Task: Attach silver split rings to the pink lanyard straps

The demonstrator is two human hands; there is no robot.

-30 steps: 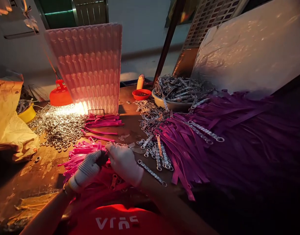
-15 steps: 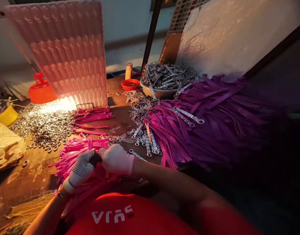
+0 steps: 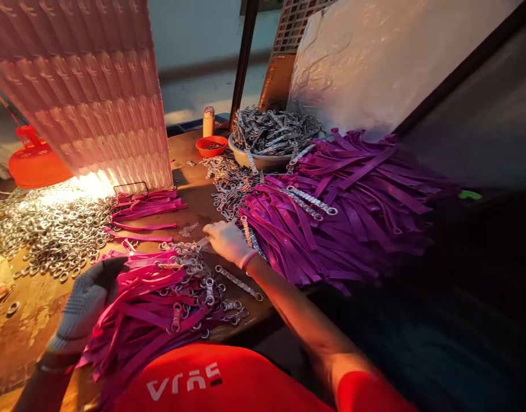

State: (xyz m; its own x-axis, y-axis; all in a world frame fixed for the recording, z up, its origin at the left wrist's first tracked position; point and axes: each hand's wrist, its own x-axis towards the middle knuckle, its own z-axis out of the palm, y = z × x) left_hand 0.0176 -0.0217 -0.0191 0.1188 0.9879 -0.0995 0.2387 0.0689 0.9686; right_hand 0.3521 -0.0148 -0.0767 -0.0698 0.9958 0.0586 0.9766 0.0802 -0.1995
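My left hand [image 3: 85, 294], in a dotted white work glove with darkened fingers, is at the left side of a pile of magenta straps [image 3: 145, 309]. Its fingers are stretched forward, apart from the thumb, and I see nothing held in them. Metal rings and links [image 3: 209, 290] hang at the right ends of these straps. My right hand [image 3: 229, 243], in a white glove, reaches over the table by a small clear plastic piece [image 3: 203, 243] and the silvery link strips. Its fingertips point left and are partly hidden. One silvery strip [image 3: 239, 282] lies just in front of it.
A larger heap of purple straps [image 3: 340, 212] spreads at the right. Behind stand a basin [image 3: 263, 162] of silvery strips, a small red bowl [image 3: 211, 146] and a bottle [image 3: 208, 122]. Loose metal rings [image 3: 61, 229] lie left, beneath a red lamp [image 3: 38, 163] and an upright ribbed panel [image 3: 100, 109].
My hands were together over the magenta pile and have separated. The left moved left; the right moved up and right toward the silvery strips. The camera view has turned right.
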